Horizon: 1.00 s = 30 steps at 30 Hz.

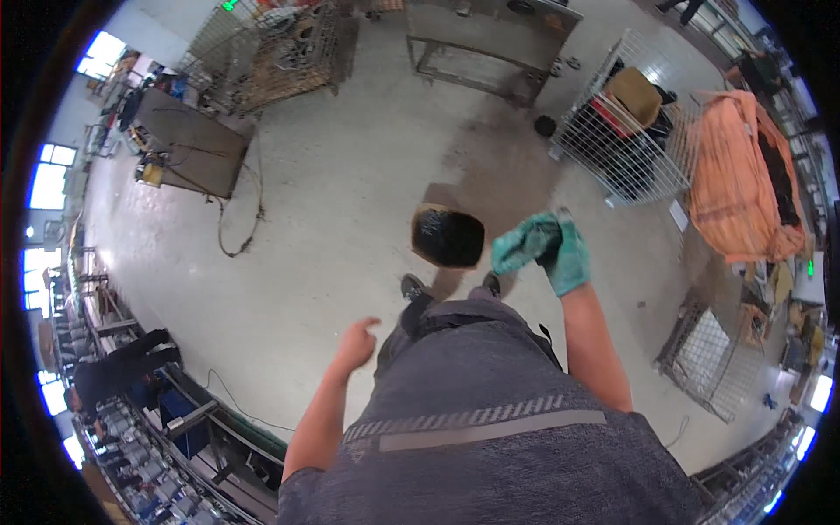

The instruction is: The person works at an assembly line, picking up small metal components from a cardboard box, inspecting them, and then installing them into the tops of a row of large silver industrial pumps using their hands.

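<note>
Head view, bare left hand (353, 346) half-curled, empty, gloved right hand (570, 259) clutching crumpled green fabric (521, 245)

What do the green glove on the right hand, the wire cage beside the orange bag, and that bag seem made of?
The green glove: matt, perhaps rubber-coated fabric, judging by its wrinkled surface.
The wire cage: likely metal, greyish, since thin bars form its open grid.
The orange bag: probably woven plastic, going by its soft folds, though cloth is possible.
</note>
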Tool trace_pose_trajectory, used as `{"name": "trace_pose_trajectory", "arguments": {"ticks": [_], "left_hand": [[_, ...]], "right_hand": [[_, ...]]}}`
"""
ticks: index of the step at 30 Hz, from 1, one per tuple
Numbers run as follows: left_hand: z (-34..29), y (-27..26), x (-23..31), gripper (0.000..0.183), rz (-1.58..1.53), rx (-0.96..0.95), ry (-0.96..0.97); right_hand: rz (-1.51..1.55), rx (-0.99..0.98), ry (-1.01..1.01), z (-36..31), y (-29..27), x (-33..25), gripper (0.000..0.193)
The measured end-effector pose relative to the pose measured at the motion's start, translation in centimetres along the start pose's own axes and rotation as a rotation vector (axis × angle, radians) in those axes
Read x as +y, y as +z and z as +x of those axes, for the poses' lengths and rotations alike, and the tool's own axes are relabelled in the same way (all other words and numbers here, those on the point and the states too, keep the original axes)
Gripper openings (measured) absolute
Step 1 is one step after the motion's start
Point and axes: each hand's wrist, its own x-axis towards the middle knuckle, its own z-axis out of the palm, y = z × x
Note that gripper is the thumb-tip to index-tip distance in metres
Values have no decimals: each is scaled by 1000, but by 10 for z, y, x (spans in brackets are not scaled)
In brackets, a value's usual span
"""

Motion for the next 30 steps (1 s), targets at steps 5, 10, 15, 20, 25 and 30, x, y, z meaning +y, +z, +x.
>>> {"name": "trace_pose_trajectory", "arguments": {"ticks": [5, 10, 15, 20, 25, 30], "left_hand": [[35, -68, 159, 37, -577, -52, 286], [43, -82, 246, 37, -997, -205, 465], [44, -86, 244, 19, -940, 48, 455], [43, -109, 262, 12, -981, 152, 593], [40, -118, 255, 11, -627, 163, 530], [31, -119, 262, 12, -402, 148, 604]], "right_hand": [[344, -176, 190, -3, 64, -35, 37], [358, -333, 237, -1, 98, -36, 42], [-27, -299, 312, 7, 89, -36, 50], [-763, -104, -160, 5, 80, -28, 44], [-1115, -465, -487, -49, 139, -66, 37], [-999, -546, -398, -52, 151, -55, 33]]}}
